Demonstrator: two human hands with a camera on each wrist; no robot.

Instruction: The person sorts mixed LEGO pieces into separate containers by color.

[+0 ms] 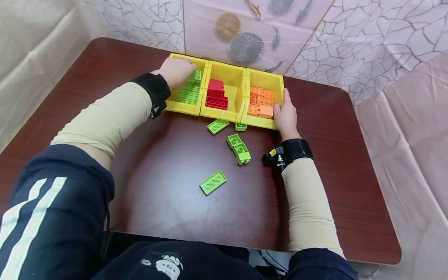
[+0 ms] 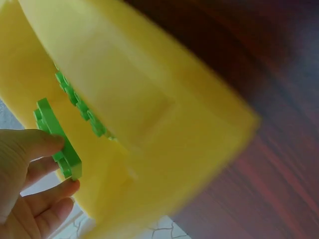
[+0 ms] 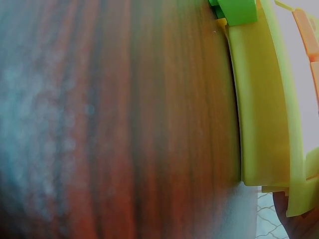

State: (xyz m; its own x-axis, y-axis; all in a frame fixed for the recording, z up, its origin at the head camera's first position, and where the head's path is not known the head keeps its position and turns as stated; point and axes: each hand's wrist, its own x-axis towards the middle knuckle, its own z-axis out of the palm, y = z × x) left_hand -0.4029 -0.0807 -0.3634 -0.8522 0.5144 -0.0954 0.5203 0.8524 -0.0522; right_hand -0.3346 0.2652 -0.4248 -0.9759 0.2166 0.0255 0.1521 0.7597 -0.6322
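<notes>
In the head view, three joined yellow bins (image 1: 224, 114) stand near the far side of the table. Thumb and fingers of my left hand (image 1: 177, 72) pinch a green building brick (image 2: 62, 142), studded on one face, at the left bin. Below it, more green bricks (image 1: 189, 93) lie in that bin. Red bricks (image 1: 216, 94) sit in the middle bin, orange ones (image 1: 260, 101) in the right. My right hand (image 1: 287, 116) grips the right bin's outer side at its front corner, thumb over the rim; the right wrist view shows that bin's front wall (image 3: 261, 104) but no hand.
Several loose green bricks lie on the brown table (image 1: 168, 163): a flat plate (image 1: 213, 182) nearer the person, a joined pair (image 1: 238, 149), and a plate (image 1: 218, 126) and small brick (image 1: 240, 126) against the bins' front. A patterned backdrop (image 1: 245, 35) rises behind.
</notes>
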